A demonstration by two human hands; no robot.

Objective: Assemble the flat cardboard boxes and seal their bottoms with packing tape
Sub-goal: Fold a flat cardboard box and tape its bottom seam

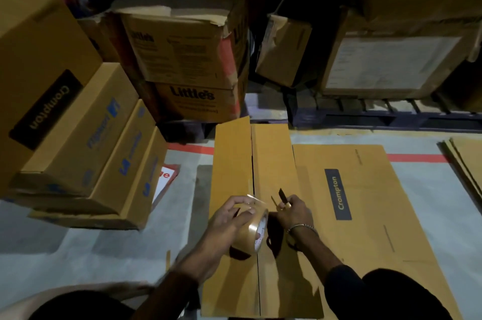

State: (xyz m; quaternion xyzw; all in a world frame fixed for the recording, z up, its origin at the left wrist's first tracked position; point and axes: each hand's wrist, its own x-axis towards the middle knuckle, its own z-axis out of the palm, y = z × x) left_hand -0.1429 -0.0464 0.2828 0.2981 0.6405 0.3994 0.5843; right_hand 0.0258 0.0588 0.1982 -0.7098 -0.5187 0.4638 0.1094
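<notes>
Gripping a brown roll of clear packing tape (pixel 250 231) in left hand (pixel 229 215), fingers curled round it; right hand (pixel 292 211) pinching a small dark-bladed cutter (pixel 283 195), above the flap seam of a flattened tan cardboard box (pixel 352 215) on the grey floor (pixel 104 246).

The brown cardboard box with closed bottom flaps (pixel 234 163) stands on the grey floor (pixel 430 189). Right of it lies a flattened brown cardboard sheet (pixel 365 215); left, stacked brown cartons (pixel 78 137); behind, printed cartons (pixel 187 59); above its seam, a clear tape roll (pixel 251 231).

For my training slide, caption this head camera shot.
Left hand holds tape roll and right hand a cutter over the box's flap seam.
</notes>
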